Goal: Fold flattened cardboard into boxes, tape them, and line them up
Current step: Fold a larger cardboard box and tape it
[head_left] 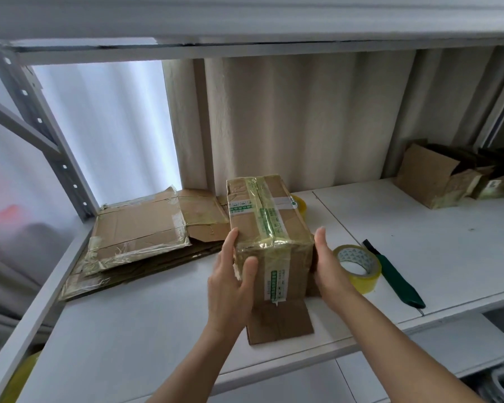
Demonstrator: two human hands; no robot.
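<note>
Your two hands hold one taped cardboard box (pixel 269 228) between them, in the middle of the white shelf board (pixel 157 330). Your left hand (pixel 233 283) grips the left side of the box: the thumb is curled onto the front face and the fingers lie up along the left wall. Your right hand (pixel 328 266) presses flat against the right side of the box, with the fingers straight and pointing away from you. The lower front flaps (pixel 280 324) of the box stand out toward you and are not closed by tape.

To the left of the box, touching or almost touching it, lies a stack of flattened cardboard (pixel 146 231), with clear tape on its edges. To the right of the box, just beside your right hand, lies a roll of yellow tape (pixel 358 267). A green-handled cutter (pixel 396 277) lies just to the right of this roll. Behind the box, a second tape roll (pixel 300 206) shows partly. Far to the right of the box, at the back of the shelf, stand some folded boxes (pixel 440 178) in a row.
</note>
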